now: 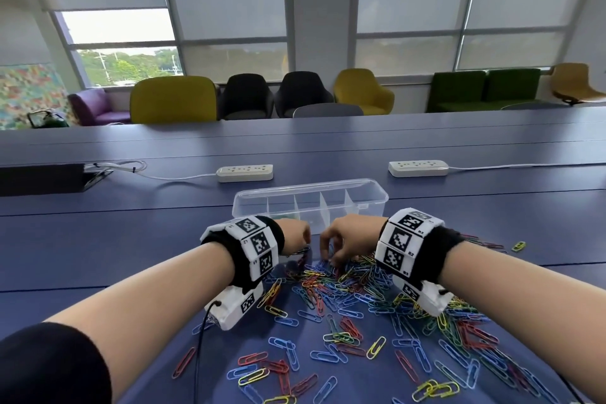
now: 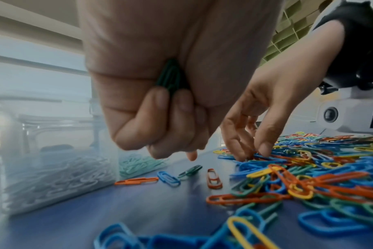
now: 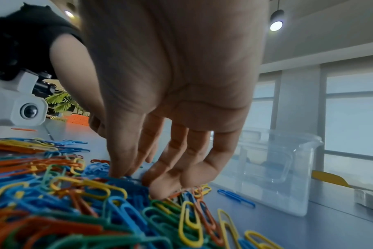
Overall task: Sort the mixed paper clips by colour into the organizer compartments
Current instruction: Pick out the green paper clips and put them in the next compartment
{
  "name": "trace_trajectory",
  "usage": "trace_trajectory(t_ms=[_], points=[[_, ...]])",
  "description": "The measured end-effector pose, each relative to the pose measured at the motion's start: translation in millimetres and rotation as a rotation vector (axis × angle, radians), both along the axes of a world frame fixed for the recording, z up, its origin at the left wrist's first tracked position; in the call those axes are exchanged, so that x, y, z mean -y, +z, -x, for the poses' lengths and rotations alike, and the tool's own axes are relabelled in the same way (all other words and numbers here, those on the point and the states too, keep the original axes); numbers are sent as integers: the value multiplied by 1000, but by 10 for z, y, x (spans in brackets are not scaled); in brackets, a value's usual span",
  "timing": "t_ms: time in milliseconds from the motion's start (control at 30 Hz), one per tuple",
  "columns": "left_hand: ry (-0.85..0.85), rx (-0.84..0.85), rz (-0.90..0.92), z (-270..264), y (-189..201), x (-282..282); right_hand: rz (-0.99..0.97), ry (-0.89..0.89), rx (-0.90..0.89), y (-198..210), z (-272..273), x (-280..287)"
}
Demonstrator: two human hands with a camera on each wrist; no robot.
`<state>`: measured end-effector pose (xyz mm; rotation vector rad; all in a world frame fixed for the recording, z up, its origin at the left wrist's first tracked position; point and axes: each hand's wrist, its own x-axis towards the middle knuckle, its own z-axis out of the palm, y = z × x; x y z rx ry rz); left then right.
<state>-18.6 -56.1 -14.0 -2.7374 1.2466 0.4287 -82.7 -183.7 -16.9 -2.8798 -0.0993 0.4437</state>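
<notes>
So we're mid-sort here, in the gathering part of it. The left hand (image 2: 160, 101) is balled up around a little bundle of dark green clips (image 2: 170, 75), which you can see poking out of the fist near the centre of the left wrist view, so green looks like the colour being collected right now. The right hand (image 3: 170, 118) has its fingers spread and pointing down, fingertips (image 3: 160, 190) digging into the mixed pile of paper clips (image 1: 360, 289) that fills the lower middle and lower right of the head view. Whether it has actually pinched one yet, I honestly can't tell; the tips are buried in the heap.

The clear organizer (image 1: 311, 203) sits just behind both hands, centre of the head view. In the left wrist view its compartments on the left side already hold pale clips and some light green ones (image 2: 138, 163).

Next move, I'd guess: tease out one more green clip without dragging its tangled neighbours along, pass it to the left fist, then tip the bundle into the right compartment. The clips hook together, so a slow lift probably beats a grab.
</notes>
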Motion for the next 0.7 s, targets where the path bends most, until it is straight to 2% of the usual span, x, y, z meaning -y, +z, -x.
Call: trace_trajectory(t_ms=[200,367,567,700], points=[[-11,42,-131,-3,-92,66,-106,-35,-130,-41,-44,52],[-27,73,-185,26,-68,74,-86,-55,-106,-87,-43,44],[13,36,-151,8,-81,25,-69,-22,-44,-94,1,-10],[19,16,-95,-39,10,-54,-71,-22,-82,-85,18,-6]])
